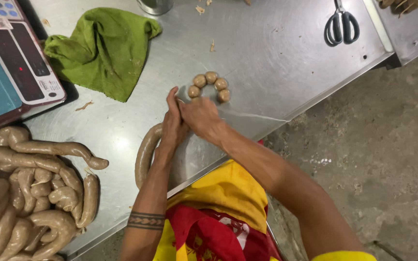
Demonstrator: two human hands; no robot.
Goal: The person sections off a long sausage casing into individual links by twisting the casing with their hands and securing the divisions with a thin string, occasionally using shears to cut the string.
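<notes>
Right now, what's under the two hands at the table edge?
Under the left hand and right hand a long sausage curves in from the left, and small tied sausage links arc out beyond them. Where the two join is covered by the hands.

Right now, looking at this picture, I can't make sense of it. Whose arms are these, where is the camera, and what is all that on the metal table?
There is no machine here. The camera is worn on a person's head and looks down, so the two bare arms are that person's own. The left hand and right hand are pressed together, pinching a long sausage that curves back toward the body. Just beyond the fingers lies a small arc of ball-shaped links. All of it rests on a steel table. At the left is a pile of filled sausages, with a green cloth and a weighing scale behind it. Scissors lie at the far right.
</notes>
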